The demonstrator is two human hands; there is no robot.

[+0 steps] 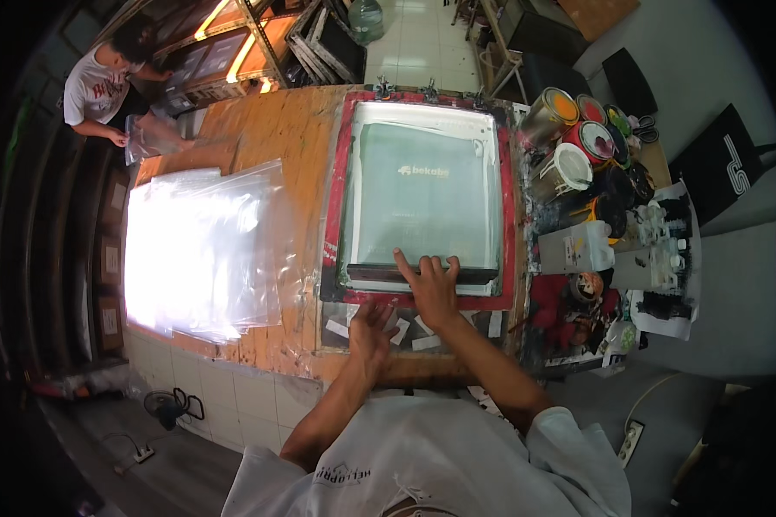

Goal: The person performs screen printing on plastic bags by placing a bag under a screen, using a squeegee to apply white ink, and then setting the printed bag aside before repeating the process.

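Observation:
A screen printing frame (506,198) with red-taped edges lies on the wooden table in front of me. Its pale green mesh (427,211) bears a small light design near the far end. Across the near end of the mesh lies a long dark squeegee (474,275). My right hand (434,291) is on this squeegee, fingers bent over its bar and the index finger stretched forward. Close to the frame's near red edge is my left hand (372,333), its fingers apart and slightly bent; whether the fingertips touch the edge is unclear.
Clear plastic sheets (203,250) lie stacked at left, glaring with light. Paint cans (560,105) and plastic bottles (578,246) crowd the right side. Clamps (429,89) sit at the frame's far edge. Another person (103,90) handles a clear bag (157,136) at the far left.

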